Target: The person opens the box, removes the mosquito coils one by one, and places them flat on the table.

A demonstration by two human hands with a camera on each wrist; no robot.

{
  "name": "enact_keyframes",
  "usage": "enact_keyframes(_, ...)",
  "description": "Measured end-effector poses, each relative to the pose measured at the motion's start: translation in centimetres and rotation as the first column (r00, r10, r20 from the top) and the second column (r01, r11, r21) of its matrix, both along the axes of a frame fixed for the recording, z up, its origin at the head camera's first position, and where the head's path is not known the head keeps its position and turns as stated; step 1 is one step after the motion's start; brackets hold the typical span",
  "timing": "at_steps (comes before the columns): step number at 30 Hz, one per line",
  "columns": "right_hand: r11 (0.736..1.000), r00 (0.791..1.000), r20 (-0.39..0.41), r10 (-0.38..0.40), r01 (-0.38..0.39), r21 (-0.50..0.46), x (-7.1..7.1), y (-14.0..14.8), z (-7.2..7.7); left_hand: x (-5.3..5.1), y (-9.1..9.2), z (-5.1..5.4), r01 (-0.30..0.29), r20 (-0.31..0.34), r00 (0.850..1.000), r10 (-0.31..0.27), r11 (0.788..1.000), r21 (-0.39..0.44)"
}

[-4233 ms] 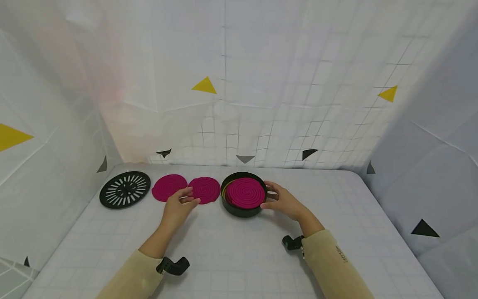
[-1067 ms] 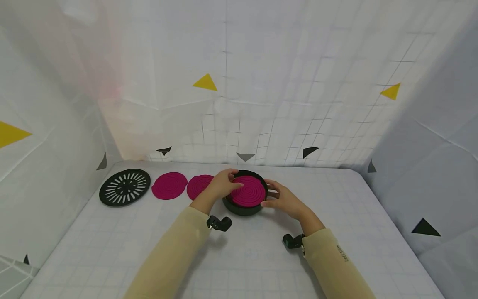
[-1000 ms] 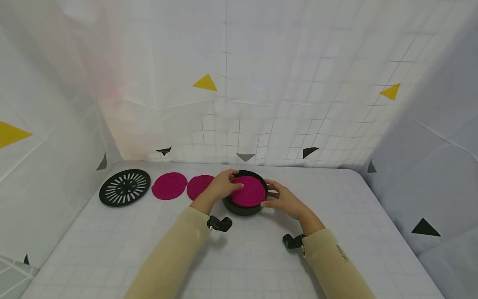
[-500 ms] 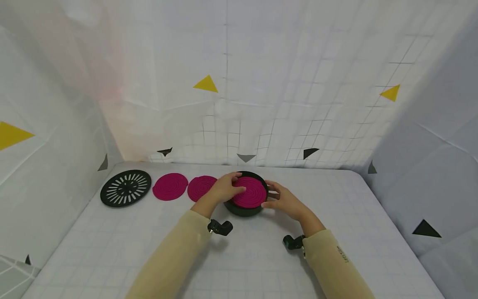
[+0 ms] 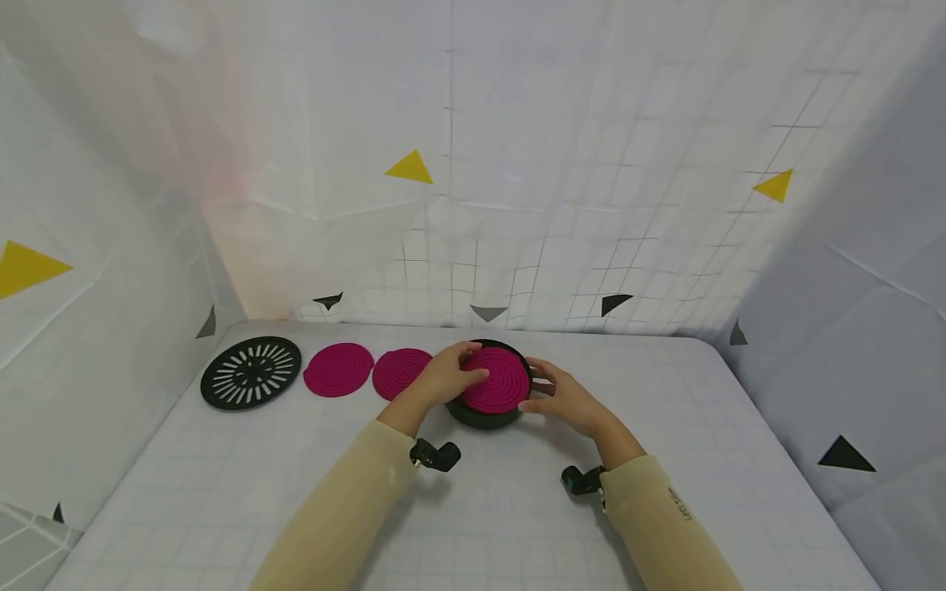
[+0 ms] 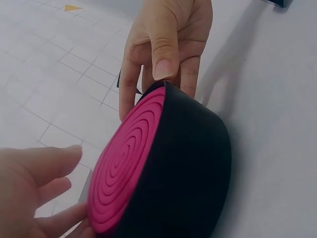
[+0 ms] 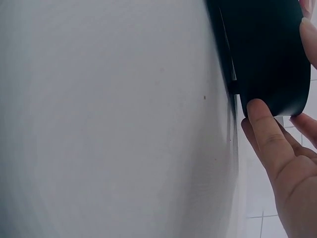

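Observation:
A dark round container (image 5: 484, 419) stands on the table with a pink spiral-ridged disc (image 5: 498, 382) lying inside, near its rim. My right hand (image 5: 569, 402) grips the container's right side; the left wrist view shows its thumb (image 6: 164, 54) at the rim and fingers round the wall. Over the left rim is my left hand (image 5: 442, 373), fingertips at the pink disc's edge and thumb spread apart from them, as the left wrist view shows. In the right wrist view, fingers (image 7: 267, 134) lie against the container's dark wall (image 7: 270, 59). Anything beneath the disc is hidden.
Left of the container, two pink spiral discs (image 5: 338, 369) (image 5: 397, 371) lie side by side, the nearer one partly behind my left hand. A black slotted round plate (image 5: 251, 373) lies at the table's far left. White sheets with yellow and black triangles surround the table (image 5: 473, 525).
Compared with about four seconds ago, my left hand has moved right, from by the loose pink discs to the container's left rim. My right hand stays on the container.

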State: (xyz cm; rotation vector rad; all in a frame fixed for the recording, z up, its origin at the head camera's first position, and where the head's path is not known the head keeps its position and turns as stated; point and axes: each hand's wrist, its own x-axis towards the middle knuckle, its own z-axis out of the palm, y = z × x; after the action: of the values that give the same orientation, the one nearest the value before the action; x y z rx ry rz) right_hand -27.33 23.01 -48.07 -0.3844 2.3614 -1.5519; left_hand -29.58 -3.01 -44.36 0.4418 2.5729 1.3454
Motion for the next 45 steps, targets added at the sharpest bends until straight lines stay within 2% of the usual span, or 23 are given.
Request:
enact_keyframes(7, 1.000, 1.000, -0.004, 0.017, -0.017, -0.019, 0.19, 0.15, 0.17, 0.42, -0.37, -0.05, -0.008, -0.021, 1.000, 0.009, 0.998, 0.059)
enact_keyframes(15, 0.999, 1.000, -0.004, 0.022, -0.022, -0.029, 0.18, 0.04, 0.19, 0.31, -0.75, -0.46, -0.014, -0.063, 0.998, 0.024, 0.989, 0.149)
enact_keyframes(22, 1.000, 1.000, -0.004, 0.015, -0.015, -0.022, 0.16, -0.02, 0.14, 0.36, -0.95, -0.49, -0.062, 0.004, 0.998, 0.063, 0.973, 0.221)
enact_keyframes(29, 1.000, 1.000, 0.000, 0.011, -0.011, -0.021, 0.10, -0.05, 0.12, 0.36, -0.92, -0.67, -0.105, 0.062, 0.994, 0.090, 0.945, 0.308)
enact_keyframes(34, 1.000, 1.000, 0.005, 0.011, -0.011, -0.029, 0.24, -0.09, 0.23, 0.40, -0.79, -0.77, -0.121, 0.085, 0.991, 0.099, 0.938, 0.324)
enact_keyframes(40, 0.999, 1.000, 0.014, 0.008, -0.008, -0.038, 0.27, -0.16, 0.30, 0.65, -0.80, -0.84, -0.109, 0.088, 0.992, 0.087, 0.948, 0.299)
enact_keyframes(45, 0.999, 1.000, 0.014, 0.007, -0.006, -0.031, 0.24, -0.04, 0.22, 0.66, -0.90, -0.89, -0.103, 0.134, 0.989, 0.058, 0.929, 0.356)
